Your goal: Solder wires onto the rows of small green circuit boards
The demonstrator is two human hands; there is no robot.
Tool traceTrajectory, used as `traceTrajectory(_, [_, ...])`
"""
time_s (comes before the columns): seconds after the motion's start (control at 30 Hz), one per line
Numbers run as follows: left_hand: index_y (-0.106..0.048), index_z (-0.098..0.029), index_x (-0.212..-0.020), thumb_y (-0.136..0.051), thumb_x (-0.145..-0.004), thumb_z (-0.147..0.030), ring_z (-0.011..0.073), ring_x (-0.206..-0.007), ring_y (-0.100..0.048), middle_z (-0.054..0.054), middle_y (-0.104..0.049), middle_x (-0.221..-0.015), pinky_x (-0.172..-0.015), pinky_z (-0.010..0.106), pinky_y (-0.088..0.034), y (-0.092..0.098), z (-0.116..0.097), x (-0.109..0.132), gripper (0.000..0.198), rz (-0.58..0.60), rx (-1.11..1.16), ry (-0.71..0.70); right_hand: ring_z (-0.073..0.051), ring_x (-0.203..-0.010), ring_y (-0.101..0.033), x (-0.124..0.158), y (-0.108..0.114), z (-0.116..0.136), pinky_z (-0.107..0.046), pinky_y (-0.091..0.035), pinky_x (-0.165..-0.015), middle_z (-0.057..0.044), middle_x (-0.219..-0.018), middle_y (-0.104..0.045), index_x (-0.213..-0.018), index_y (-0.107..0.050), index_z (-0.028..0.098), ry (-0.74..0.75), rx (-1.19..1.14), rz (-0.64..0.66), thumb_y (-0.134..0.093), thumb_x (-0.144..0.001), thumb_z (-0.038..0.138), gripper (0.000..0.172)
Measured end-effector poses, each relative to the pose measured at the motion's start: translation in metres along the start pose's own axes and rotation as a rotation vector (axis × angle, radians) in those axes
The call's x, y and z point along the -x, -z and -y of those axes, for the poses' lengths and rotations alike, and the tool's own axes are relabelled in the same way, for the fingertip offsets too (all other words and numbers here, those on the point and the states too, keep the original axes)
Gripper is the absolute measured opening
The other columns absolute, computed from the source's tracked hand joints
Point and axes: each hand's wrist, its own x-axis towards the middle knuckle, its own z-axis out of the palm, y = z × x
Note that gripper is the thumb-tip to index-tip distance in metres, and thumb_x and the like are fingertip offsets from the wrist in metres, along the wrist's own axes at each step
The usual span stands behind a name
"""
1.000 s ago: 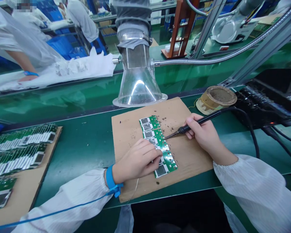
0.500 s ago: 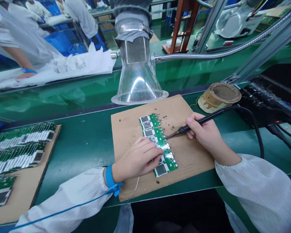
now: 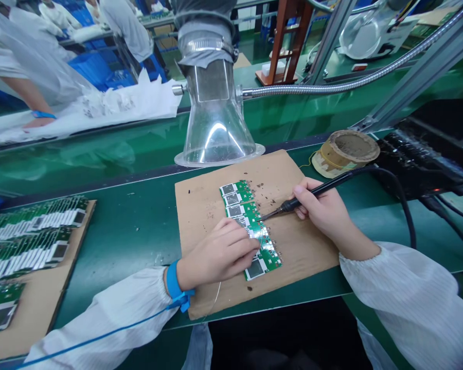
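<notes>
A row of green circuit boards [image 3: 270, 257] lies on a brown cardboard sheet [image 3: 200, 205] in the middle. Over the boards' left side, my left hand [image 3: 221, 252] pinches a thin solder wire [image 3: 217, 299], whose tail hangs below the palm. My right hand [image 3: 324, 210] is closed around the black handle of a soldering iron [image 3: 293, 204], held to the right of the boards. The iron's tip points left and meets or hovers just over a board near my left fingertips; contact cannot be made out.
A clear fume hood [image 3: 219, 128] stands behind the cardboard. At the right are a round cardboard holder [image 3: 345, 154] and a dark box [image 3: 420, 154] with cables. More boards [image 3: 27, 231] fill a cardboard tray at left. A person's arm [image 3: 31, 95] rests across the bench.
The view has shifted slightly. Both hands keep nearly the same pose over the boards, with the iron tip still beside my left fingertips.
</notes>
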Motion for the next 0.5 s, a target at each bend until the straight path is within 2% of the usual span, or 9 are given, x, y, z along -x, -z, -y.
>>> traceTrajectory(0.1, [-0.063, -0.018, -0.117, -0.057, -0.11, -0.02, 0.0187, -0.087, -0.054, 0.003, -0.067, -0.093, -0.091, 0.037, -0.044, 0.0026, -0.0008, -0.0004, 0.01, 0.048, 0.001, -0.021, -0.01, -0.05, -0.049, -0.0004, -0.0001, -0.0015, -0.027, -0.038, -0.054, 0.004, -0.055, -0.05, -0.069, -0.052, 0.022, 0.001, -0.014, -0.006, -0.068, -0.103, 0.057, 0.052])
traceTrajectory(0.27, [-0.064, -0.018, -0.117, -0.055, -0.111, -0.021, 0.0186, -0.086, -0.053, 0.003, -0.067, -0.092, -0.091, 0.038, -0.044, 0.0041, -0.0013, -0.0015, 0.011, 0.063, -0.007, -0.025, -0.009, -0.044, -0.045, -0.0026, -0.0004, -0.004, -0.026, -0.034, -0.046, 0.006, -0.054, -0.045, -0.073, -0.059, 0.022, -0.015, -0.169, -0.069, -0.072, -0.098, 0.061, 0.049])
traceTrajectory(0.5, [-0.064, -0.018, -0.115, -0.055, -0.111, -0.021, 0.0182, -0.087, -0.055, 0.003, -0.067, -0.092, -0.094, 0.038, -0.044, 0.0031, -0.0009, -0.0019, 0.011, 0.057, -0.002, 0.0, -0.009, -0.046, -0.046, -0.0011, 0.0017, -0.0056, -0.028, -0.033, -0.05, 0.004, -0.053, -0.049, -0.07, -0.058, 0.021, -0.004, -0.055, 0.002, -0.067, -0.104, 0.05, 0.046])
